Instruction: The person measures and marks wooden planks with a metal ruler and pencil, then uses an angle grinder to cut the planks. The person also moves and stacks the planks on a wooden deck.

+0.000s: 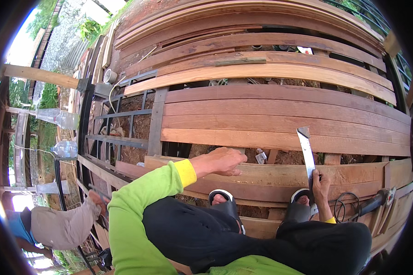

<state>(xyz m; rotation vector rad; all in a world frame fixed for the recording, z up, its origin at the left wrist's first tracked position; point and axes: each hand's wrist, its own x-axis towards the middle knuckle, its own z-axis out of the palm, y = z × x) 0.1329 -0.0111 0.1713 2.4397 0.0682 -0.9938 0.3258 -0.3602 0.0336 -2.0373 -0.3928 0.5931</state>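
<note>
My right hand (321, 183) is closed round the lower end of a long flat metal blade, machete-like (306, 149). It stands up from my fist, and its dark, angled tip reaches over the boards. My left hand (222, 161) hovers by a wooden plank (270, 173), fingers loosely stretched to the right with nothing visible in them. Beyond both hands lies a row of close-set reddish boards (261, 110), with an open gap between them and the plank. My feet in dark sandals (227, 211) rest on the planks below.
A corded power tool (374, 201) lies at the right. Black metal framing (124, 114) with open gaps over soil is at the left. More loose planks (243, 41) lie at the far side. Another person (59, 224) is at the lower left, beside hanging plastic bottles (65, 149).
</note>
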